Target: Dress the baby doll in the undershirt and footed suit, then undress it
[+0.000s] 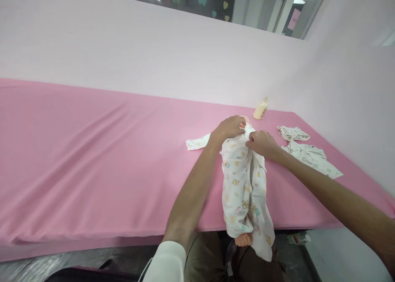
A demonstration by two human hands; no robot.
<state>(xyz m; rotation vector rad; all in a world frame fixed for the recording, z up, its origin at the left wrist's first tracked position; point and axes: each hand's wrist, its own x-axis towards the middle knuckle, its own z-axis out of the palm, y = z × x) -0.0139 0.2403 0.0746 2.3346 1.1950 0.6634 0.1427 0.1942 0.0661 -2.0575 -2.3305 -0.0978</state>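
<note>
A white baby romper (236, 166) with small bear prints lies around a doll (243, 240) at the pink table's near edge. One doll foot pokes out at the bottom; most of the doll's head is hidden behind my hands. My left hand (230, 128) is closed at the neckline, beside the doll's head. Slightly lower and to the right, my right hand (263, 144) pinches the upper front edge of the romper. The front stands partly open down the middle. One sleeve stretches out flat to the left, and a trouser leg hangs over the table edge.
A pale yellow bottle (260, 109) stands near the wall. Folded white cloth (293, 133) and a printed garment (310, 156) lie on the right of the pink-covered table (108, 162). Below the table's right side there is another bottle (299, 238).
</note>
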